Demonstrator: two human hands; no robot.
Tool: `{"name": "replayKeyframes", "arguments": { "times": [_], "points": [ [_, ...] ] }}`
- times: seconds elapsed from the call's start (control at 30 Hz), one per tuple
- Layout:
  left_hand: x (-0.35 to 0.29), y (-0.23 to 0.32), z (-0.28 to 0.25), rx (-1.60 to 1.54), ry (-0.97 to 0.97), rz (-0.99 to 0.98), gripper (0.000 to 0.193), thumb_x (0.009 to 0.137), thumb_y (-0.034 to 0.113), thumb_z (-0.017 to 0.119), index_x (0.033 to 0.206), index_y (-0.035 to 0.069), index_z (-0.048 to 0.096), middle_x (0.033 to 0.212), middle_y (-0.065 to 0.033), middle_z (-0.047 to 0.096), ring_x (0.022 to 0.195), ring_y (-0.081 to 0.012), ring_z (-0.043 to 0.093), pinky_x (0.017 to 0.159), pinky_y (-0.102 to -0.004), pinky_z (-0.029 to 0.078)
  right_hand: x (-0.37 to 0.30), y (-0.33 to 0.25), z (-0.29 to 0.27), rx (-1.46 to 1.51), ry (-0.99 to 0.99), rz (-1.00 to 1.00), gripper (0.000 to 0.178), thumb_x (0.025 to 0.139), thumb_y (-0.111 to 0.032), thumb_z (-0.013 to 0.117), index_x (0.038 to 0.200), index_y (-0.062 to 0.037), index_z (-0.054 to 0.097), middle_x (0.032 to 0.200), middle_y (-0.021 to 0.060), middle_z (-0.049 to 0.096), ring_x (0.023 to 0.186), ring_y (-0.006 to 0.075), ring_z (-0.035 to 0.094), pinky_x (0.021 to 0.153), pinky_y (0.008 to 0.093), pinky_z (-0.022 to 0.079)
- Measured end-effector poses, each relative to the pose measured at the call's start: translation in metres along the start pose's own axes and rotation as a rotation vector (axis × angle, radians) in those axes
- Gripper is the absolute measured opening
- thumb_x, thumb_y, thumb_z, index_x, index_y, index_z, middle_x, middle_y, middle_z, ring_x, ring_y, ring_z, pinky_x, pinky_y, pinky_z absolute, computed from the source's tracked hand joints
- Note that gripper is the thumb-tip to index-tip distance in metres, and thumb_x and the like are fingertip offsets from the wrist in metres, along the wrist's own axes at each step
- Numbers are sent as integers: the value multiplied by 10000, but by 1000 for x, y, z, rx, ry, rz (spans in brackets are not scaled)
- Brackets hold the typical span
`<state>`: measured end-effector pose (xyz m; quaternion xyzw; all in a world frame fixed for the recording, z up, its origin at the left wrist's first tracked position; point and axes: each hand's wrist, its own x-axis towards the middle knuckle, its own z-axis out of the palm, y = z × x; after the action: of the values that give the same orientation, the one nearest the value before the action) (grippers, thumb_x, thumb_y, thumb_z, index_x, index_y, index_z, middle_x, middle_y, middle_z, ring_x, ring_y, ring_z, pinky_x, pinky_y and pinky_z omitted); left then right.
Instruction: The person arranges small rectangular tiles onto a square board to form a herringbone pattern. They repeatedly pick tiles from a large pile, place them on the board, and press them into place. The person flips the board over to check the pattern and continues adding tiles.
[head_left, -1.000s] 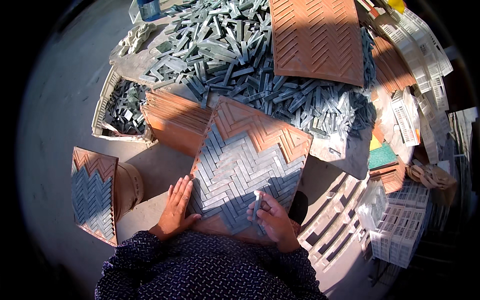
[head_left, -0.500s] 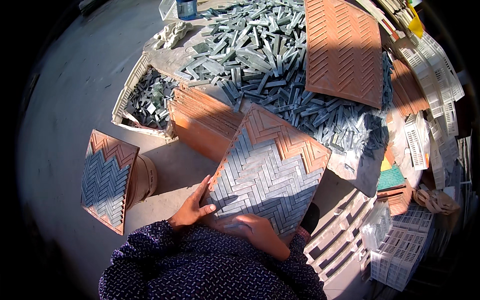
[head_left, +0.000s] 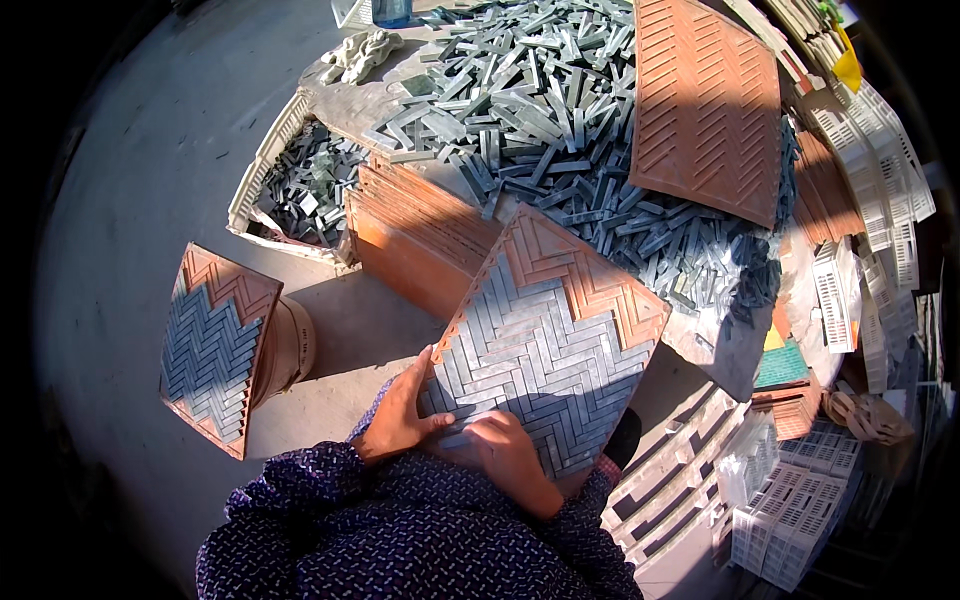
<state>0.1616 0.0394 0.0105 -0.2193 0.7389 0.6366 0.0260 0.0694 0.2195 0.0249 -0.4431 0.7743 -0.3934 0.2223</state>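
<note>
An orange herringbone mould tray (head_left: 600, 303) lies tilted before me, mostly filled with grey strip tiles (head_left: 535, 350). Bare orange grooves show along its far side. My left hand (head_left: 402, 415) is at the tray's left edge, fingers stretched along the rim and thumb over the near-left tiles. Beside that thumb, my right hand (head_left: 512, 455) bends over the near edge with its fingers curled down. Its fingertips are partly hidden, and whatever they hold there cannot be made out.
Loose strip tiles (head_left: 540, 120) heap across the table, with an empty orange mould (head_left: 705, 110) on top. Stacked moulds (head_left: 420, 240) and a cream crate of tile pieces (head_left: 265, 160) stand left. A second filled mould (head_left: 215, 345) leans by a bucket (head_left: 290, 345). White crates (head_left: 795, 515) stand right.
My right hand has moved up and left, closer to my left thumb, its fingers now more curled. My left hand has shifted slightly right along with the view.
</note>
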Motion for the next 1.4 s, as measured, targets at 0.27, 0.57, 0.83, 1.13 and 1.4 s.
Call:
{"name": "replayKeyframes", "arguments": {
  "times": [0.27, 0.57, 0.83, 1.13, 1.4],
  "points": [
    [-1, -6, 3, 183, 83, 102, 1068, 603, 122, 832, 1439, -21, 182, 1357, -263, 412, 1282, -384, 389, 1080, -389, 310, -4, -5, 1, -100, 8, 12, 165, 778, -74, 620, 934, -19, 619, 957, 132, 595, 913, 311, 573, 781, 376, 476],
    [7, -24, -12, -200, -48, 64, 872, 759, 243, 759, 1419, -23, 255, 1377, -204, 391, 1312, -308, 349, 1089, -375, 264, -4, -1, -6, -102, 58, -25, 212, 761, -71, 637, 965, -20, 616, 961, 128, 592, 910, 304, 583, 761, 364, 490],
    [14, -9, -6, 110, 108, 51, 528, 765, 127, 675, 1227, -53, 494, 1163, -202, 519, 1079, -320, 522, 931, -353, 414, -7, 10, 8, -235, 82, -167, 222, 760, -64, 602, 976, -10, 599, 910, 115, 570, 829, 289, 577, 697, 373, 487],
    [15, -6, -10, 142, 68, 21, 575, 698, 137, 751, 1178, -50, 496, 1081, -168, 500, 1007, -283, 510, 870, -330, 426, -4, -2, 0, -184, -17, -47, 166, 789, -103, 644, 942, -47, 611, 876, 108, 611, 800, 296, 607, 668, 356, 497],
    [13, -5, -1, 230, 144, -65, 540, 687, 169, 785, 1092, -61, 511, 1011, -161, 497, 936, -276, 515, 839, -339, 436, 61, 35, -82, -147, 325, 67, 164, 783, -86, 664, 933, -32, 629, 823, 139, 637, 705, 320, 631, 620, 354, 496]
  ]
}}
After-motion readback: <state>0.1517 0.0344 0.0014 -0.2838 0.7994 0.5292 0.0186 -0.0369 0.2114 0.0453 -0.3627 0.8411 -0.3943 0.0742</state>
